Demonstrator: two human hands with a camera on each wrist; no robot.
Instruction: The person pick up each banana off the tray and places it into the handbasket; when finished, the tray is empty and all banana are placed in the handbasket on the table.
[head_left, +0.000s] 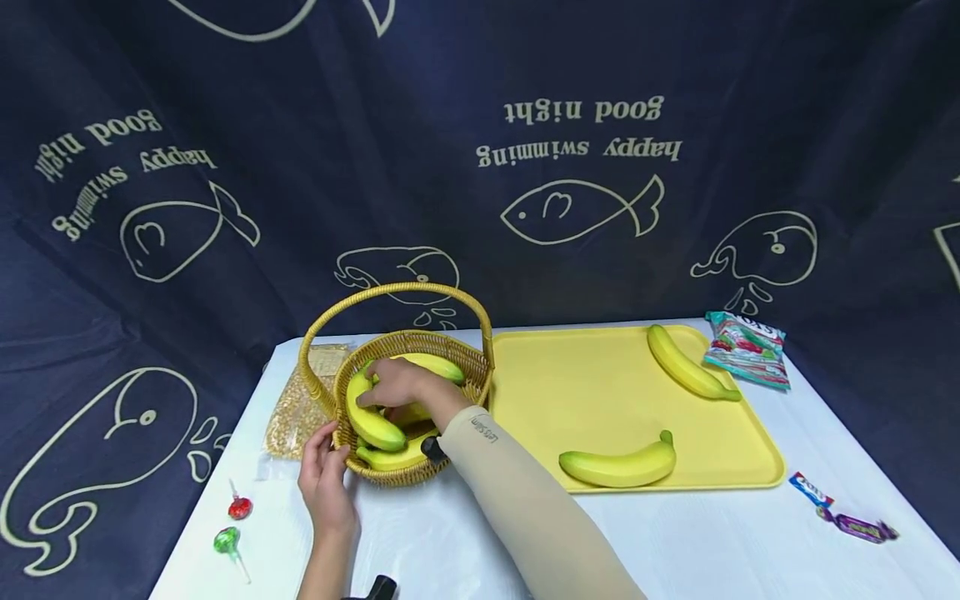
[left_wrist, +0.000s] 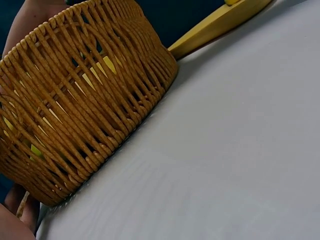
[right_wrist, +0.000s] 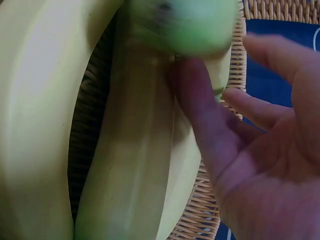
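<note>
My right hand (head_left: 397,383) reaches down into the woven wicker basket (head_left: 457,360), fingers loosely spread over the bananas (head_left: 372,422) that lie piled inside; the fingers rest on smooth yellow peel without curling round any one fruit. My left hand (head_left: 324,477) lies flat against the basket's near left wall, fingers straight, steadying it on the white tabletop (head_left: 420,542). The basket is round, of honey-coloured cane, with a tall arched handle (head_left: 397,290).

The right wrist view shows what the head view cannot: a greenish banana tip (right_wrist: 182,25) just above my thumb (right_wrist: 200,115), and the cane weave under the fruit. The left wrist view gives the basket's ribbed side (left_wrist: 85,100) close up, yellow showing through the gaps (my palm itself is barely in view).

Right of the basket a yellow plastic tray (head_left: 600,375) carries two more bananas, one near (head_left: 618,465), one far (head_left: 688,363).
</note>
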